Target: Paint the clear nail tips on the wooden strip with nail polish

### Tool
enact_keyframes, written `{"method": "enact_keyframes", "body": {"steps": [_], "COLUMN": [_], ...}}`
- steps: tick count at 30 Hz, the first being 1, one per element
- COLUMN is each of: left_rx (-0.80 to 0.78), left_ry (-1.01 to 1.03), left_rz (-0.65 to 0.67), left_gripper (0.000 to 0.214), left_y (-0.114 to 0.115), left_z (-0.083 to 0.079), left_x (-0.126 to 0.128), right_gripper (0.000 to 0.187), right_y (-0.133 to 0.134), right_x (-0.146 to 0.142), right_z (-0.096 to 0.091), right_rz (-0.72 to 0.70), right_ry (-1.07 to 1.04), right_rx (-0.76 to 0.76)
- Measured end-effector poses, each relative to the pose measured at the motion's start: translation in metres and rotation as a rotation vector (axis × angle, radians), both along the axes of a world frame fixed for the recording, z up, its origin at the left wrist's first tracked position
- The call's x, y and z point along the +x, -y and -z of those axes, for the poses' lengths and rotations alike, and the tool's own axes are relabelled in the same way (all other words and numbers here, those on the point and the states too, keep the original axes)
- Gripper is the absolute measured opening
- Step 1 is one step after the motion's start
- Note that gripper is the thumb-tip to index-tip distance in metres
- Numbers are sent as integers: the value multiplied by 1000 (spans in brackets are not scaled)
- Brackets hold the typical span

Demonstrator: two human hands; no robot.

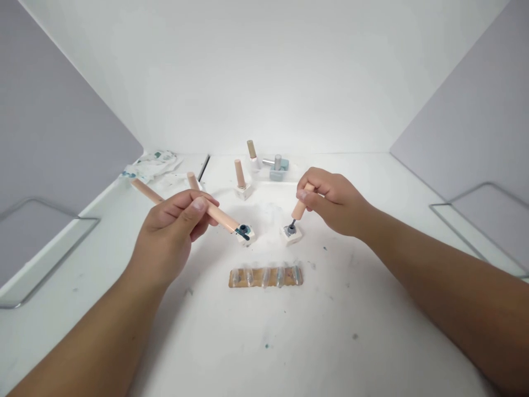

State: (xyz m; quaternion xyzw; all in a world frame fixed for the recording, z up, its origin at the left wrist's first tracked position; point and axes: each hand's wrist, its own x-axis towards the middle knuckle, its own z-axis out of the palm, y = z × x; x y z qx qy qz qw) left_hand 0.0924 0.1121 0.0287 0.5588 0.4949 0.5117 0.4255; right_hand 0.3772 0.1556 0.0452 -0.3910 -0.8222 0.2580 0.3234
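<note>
My left hand [171, 223] is closed around the peach cap of a nail polish brush [223, 217], its bristles coated dark teal. The brush tip hangs in front of an uncapped white nail polish bottle [248, 238] with dark teal polish around its neck; whether they touch I cannot tell. Another peach-capped brush [302, 203] is pinched in my right hand [333, 201]. Its dark stem stands in the neck of a second white bottle [292, 237], smeared grey at the mouth. Nearer me lies a brown strip [257, 277] carrying several clear false nails [266, 277].
Behind stand a peach-capped bottle [240, 179], a gold-capped bottle [252, 154] and a clear tray with a blue bottle [279, 170]. Two peach caps [146, 191] show behind my left hand. Stained tissue [152, 164] lies back left. Metal wire frames [458, 223] flank both sides.
</note>
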Motion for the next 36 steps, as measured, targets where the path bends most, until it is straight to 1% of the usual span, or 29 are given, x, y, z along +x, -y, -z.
{"method": "enact_keyframes", "body": {"steps": [3,6,10,13,16,20,23,27,30,33,36], "left_rx": [10,16,22,25,41,55,76,78,81,76,82], "left_ry": [14,13,7,16,20,7,3,29,24,23,28], "left_rz": [-8,-16,-12,-2,-2,-5,-9,14,11,7,10], "left_gripper": [17,16,16,16,16,16,16,17,17,17,16], "left_y": [0,0,1,2,2,2,2,2,2,2,1], "left_z": [0,0,-1,-2,-3,-3,-4,-5,-6,-5,-5], "left_x": [-1,-1,0,1,3,4,4,4,5,4,3], "right_gripper": [22,26,27,24,23,24,26,30,31,32,33], "right_y": [2,2,1,0,0,0,0,0,1,1,2], "right_x": [-1,-1,-3,-4,-4,-4,-4,-5,-6,-7,-7], "right_z": [-1,0,4,7,8,9,10,10,8,6,7], "right_rz": [-12,-31,-135,-203,-222,-197,-177,-96,-18,14,35], "right_ry": [27,53,88,168,221,187,207,182,196,237,185], "right_rx": [26,112,219,205,182,204,187,218,150,71,110]}}
